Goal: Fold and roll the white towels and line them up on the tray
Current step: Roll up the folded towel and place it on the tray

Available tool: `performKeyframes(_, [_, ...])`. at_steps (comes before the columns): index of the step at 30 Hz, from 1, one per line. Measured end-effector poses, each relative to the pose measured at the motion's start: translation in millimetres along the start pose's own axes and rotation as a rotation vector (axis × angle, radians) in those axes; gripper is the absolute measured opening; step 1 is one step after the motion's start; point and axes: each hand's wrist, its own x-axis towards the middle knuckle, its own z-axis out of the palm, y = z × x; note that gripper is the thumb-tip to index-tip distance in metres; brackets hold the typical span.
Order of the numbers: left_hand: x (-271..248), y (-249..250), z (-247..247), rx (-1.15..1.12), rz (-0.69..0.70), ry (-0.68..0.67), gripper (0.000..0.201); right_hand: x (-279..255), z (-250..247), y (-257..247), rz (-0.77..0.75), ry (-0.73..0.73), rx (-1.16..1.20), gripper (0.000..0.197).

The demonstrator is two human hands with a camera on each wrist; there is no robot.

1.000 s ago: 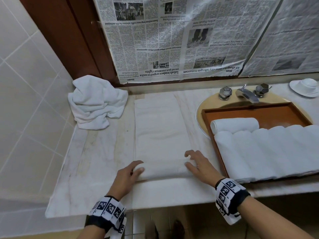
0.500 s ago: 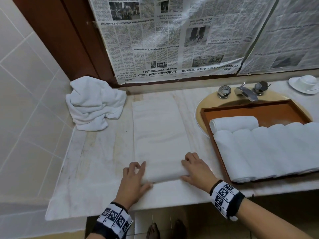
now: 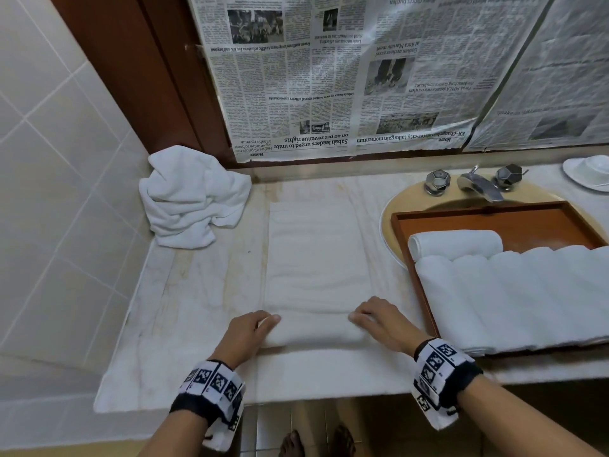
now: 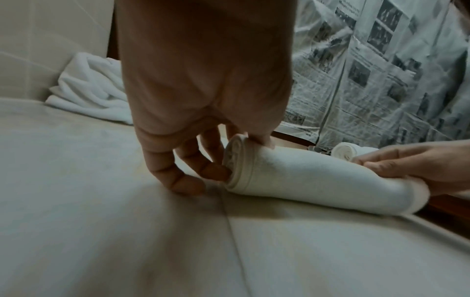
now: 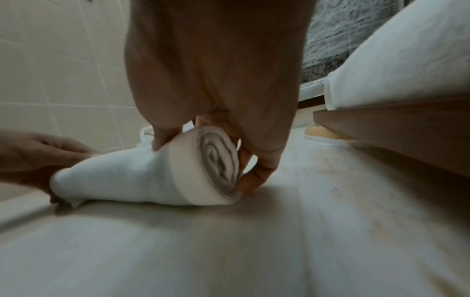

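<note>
A person stands at a pale marble counter (image 3: 184,324), both forearms reaching in from the near edge. A long white towel (image 3: 313,252) lies flat down the middle of the counter, its near end wound into a tight roll (image 3: 313,331) lying crosswise. The left hand (image 3: 245,331) grips the left end of the roll, thumb on top and fingers (image 4: 203,158) curled down against its spiral end. The right hand (image 3: 382,321) grips the right end the same way (the right wrist view shows the spiral layers clearly, with the fingers (image 5: 257,170) curled beside them and the thumb over the top). To the right sits a brown wooden tray (image 3: 527,222), resting over a sink (image 3: 392,206), with a row of rolled white towels (image 3: 514,291) lying side by side along its near part and one more roll (image 3: 458,242) lying crosswise just behind them at the left. At the far left of the counter, near the tiled wall (image 3: 49,192), is a crumpled pile of white towels (image 3: 191,196). Beyond the sink stand a metal tap (image 3: 481,186) and two faceted handles. Newspaper sheets (image 3: 346,74) cover the far wall. A white dish (image 3: 590,169) sits at the far right.
</note>
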Motion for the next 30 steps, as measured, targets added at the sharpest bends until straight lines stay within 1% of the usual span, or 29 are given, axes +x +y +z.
performKeyframes(2, [6, 6, 2, 0.002, -0.058, 0.039, 0.046, 7, 4, 0, 0.017, 0.069, -0.052, 0.037])
performKeyframes(3, [7, 9, 3, 0.035, -0.074, 0.084, 0.046, 11, 5, -1, 0.023, 0.088, -0.102, 0.038])
performKeyframes(5, [8, 16, 6, 0.103, -0.079, 0.209, 0.035, 16, 8, -2, 0.034, 0.107, -0.187, 0.043])
performKeyframes(6, [5, 20, 8, 0.117, -0.061, 0.271, 0.030, 18, 8, -3, 0.043, 0.120, -0.211, 0.044])
performKeyframes(7, [1, 22, 11, 0.118, -0.025, 0.306, 0.031, 21, 8, -3, 0.056, 0.132, -0.222, 0.045])
performKeyframes(8, [-3, 23, 15, 0.126, 0.038, 0.311, 0.037, 24, 8, -4, 0.068, 0.147, -0.213, 0.044])
performKeyframes(10, [-12, 22, 25, 0.190, 0.175, 0.248, 0.054, 28, 8, -7, 0.111, 0.145, -0.203, 0.041])
performKeyframes(11, [-15, 20, 30, 0.222, 0.207, 0.212, 0.062, 29, 10, -8, 0.116, 0.141, -0.245, 0.037])
performKeyframes(12, [-16, 18, 34, 0.241, 0.211, 0.186, 0.066, 29, 12, -10, 0.076, 0.155, -0.303, 0.030])
performKeyframes(14, [-12, 16, 33, 0.238, 0.174, 0.163, 0.066, 25, 15, -15, -0.026, 0.264, -0.477, 0.005])
performKeyframes(15, [-6, 15, 29, 0.222, 0.150, 0.142, 0.063, 21, 17, -19, -0.041, 0.298, -0.539, 0.017])
performKeyframes(16, [0, 15, 24, 0.204, 0.134, 0.105, 0.063, 17, 23, -21, -0.087, 0.379, -0.551, 0.021])
performKeyframes(18, [11, 15, 12, 0.134, 0.126, 0.014, 0.075, 9, 36, -23, -0.241, 0.459, -0.548, 0.010])
performKeyframes(19, [15, 16, 7, 0.078, 0.118, -0.015, 0.079, 2, 41, -24, -0.272, 0.420, -0.546, 0.022])
performKeyframes(20, [18, 17, 3, 0.015, 0.101, -0.036, 0.078, -3, 47, -23, -0.309, 0.388, -0.565, 0.038])
performKeyframes(21, [22, 17, 1, -0.034, 0.075, -0.048, 0.072, -6, 50, -20, -0.286, 0.341, -0.588, 0.052])
performKeyframes(22, [25, 19, 1, -0.047, 0.058, -0.055, 0.065, -4, 53, -16, -0.295, 0.349, -0.612, 0.058])
performKeyframes(24, [27, 18, 8, 0.025, 0.055, -0.039, 0.052, 1, 48, -13, -0.247, 0.305, -0.579, 0.055])
performKeyframes(25, [26, 16, 13, 0.103, 0.077, 0.002, 0.045, 4, 42, -16, -0.210, 0.246, -0.546, 0.055])
performKeyframes(26, [23, 16, 18, 0.217, 0.121, 0.079, 0.036, 9, 36, -17, -0.195, 0.193, -0.522, 0.059])
performKeyframes(27, [18, 16, 23, 0.329, 0.167, 0.172, 0.032, 12, 29, -20, -0.178, 0.127, -0.509, 0.063])
performKeyframes(28, [11, 17, 28, 0.396, 0.173, 0.243, 0.036, 16, 24, -20, -0.160, 0.056, -0.493, 0.063])
performKeyframes(29, [3, 21, 33, 0.424, 0.171, 0.290, 0.046, 18, 18, -21, -0.133, -0.004, -0.467, 0.060])
performKeyframes(30, [-5, 24, 37, 0.437, 0.171, 0.301, 0.054, 21, 14, -20, -0.116, -0.061, -0.444, 0.057])
